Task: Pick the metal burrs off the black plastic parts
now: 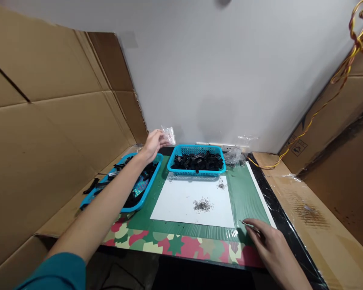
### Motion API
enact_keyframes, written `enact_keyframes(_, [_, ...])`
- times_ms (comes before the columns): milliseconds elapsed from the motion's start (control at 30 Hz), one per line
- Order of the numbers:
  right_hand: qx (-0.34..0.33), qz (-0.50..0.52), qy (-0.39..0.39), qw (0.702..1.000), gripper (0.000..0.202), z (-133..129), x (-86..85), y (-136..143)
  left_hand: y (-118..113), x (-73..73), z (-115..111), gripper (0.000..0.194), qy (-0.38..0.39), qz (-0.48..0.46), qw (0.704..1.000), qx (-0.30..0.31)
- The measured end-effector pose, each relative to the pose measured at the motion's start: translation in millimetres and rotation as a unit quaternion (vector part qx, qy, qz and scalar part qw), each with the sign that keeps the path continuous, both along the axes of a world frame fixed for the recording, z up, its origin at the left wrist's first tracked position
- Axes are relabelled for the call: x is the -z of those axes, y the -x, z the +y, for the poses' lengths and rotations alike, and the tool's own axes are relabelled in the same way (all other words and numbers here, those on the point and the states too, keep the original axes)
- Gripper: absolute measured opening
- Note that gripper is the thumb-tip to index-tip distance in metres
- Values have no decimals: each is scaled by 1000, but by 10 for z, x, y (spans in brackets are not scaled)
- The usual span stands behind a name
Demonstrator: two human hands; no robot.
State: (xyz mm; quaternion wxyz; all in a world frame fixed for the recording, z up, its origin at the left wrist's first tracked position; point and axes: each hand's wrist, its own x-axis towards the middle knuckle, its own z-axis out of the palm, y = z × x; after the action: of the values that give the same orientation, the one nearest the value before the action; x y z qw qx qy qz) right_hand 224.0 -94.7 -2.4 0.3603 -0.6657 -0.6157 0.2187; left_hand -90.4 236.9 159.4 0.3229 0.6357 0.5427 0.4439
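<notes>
Had brown cardboard upright at the far left, then a loose black strip just outside the left basket. Saw black parts in that blue basket, partly hidden behind the left forearm, and a teal sleeve below. Reached across the basket with the left hand, up in front of the pale wall. Held a clear bag there, with the grip closed in a pinch on its near side; could not tell if it was one bag or several. Had the middle basket, also blue and heaped with black parts, at the back of the worktop. Saw white paper in front of it on a green mat, with a pile of fine metal bits right of centre and a smaller pile near the far right corner. Saw crumpled plastic just right of the middle basket. Held a thin tool in the right hand, just beside the paper's near right corner, with the grip closed between thumb and fingers and the tip pointing toward the paper; could not make out the hidden end. Saw yellow wire hanging at the far right.
</notes>
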Motion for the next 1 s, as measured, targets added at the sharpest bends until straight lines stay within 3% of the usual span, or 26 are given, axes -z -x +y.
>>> enact_keyframes(67, [-15,27,-14,999,35,23,-127,120,-66,108,-451,8,34,-121,989,80])
enact_keyframes(133, [-43,56,-24,997,39,19,-280,253,-172,316,-959,15,95,-252,953,143])
enact_keyframes(233, [-95,113,-2,989,41,-25,-447,462,-387,710,-1726,21,169,-355,910,128])
enact_keyframes(300, [-104,154,6,983,39,-59,-470,596,-527,931,-2167,27,217,-411,878,114])
enact_keyframes(400, [-89,224,8,970,28,-95,-400,756,-686,1103,-2628,47,258,-475,835,109])
enact_keyframes(533, [-37,255,-7,966,24,-126,-309,829,-806,1106,-2863,53,254,-528,806,88])
enact_keyframes(1000, [7,235,-58,970,19,-169,-303,790,-823,998,-2908,56,282,-562,774,73])
